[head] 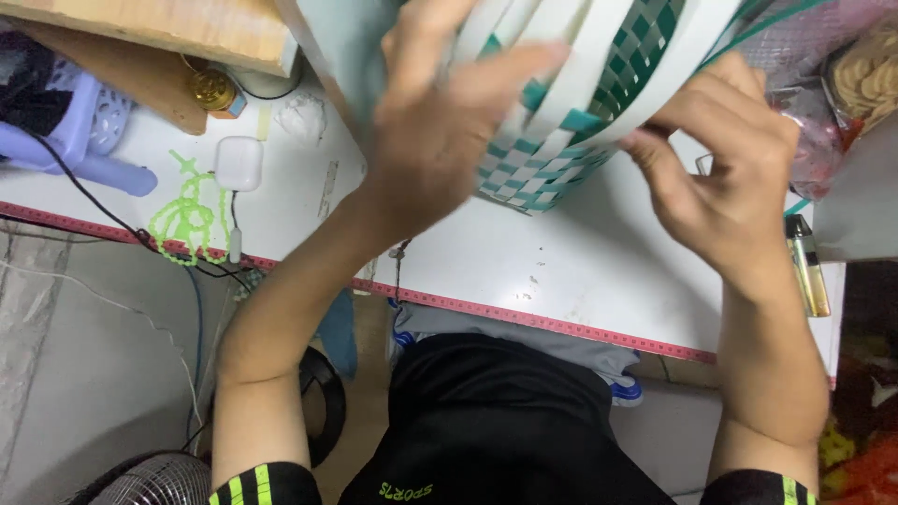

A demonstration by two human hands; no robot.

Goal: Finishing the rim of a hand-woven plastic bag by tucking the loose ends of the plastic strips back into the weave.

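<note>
Black shorts (486, 430) fill the bottom of my view, with both my forearms rising from them toward a white desk (580, 271) whose near edge carries a red measuring tape (524, 316).

Above the desk's middle I hold a half-woven basket (571, 122) of white and teal plastic strips, tilted, its lower corner close to or resting on the surface; I cannot tell which. Long loose white strips (599, 47) fan up from the woven part toward the top of the frame.

My left hand (449, 122) lies across the basket's left side, blurred with motion, fingers spread apart and pressing flat on the strips. My right hand (720, 178) is at the basket's right edge, thumb and fingers pinched together on the end of a white strip.

By my judgement the weaving is in hand: one strip is being threaded through the others while the left hand steadies the work. The next move calls for drawing that strip snug without loosening its neighbours.

Toward the desk's left edge sit a white charger (238, 164) with its cable and a green beaded string (187, 217). At the right edge lies a yellow lighter (808, 266).
</note>
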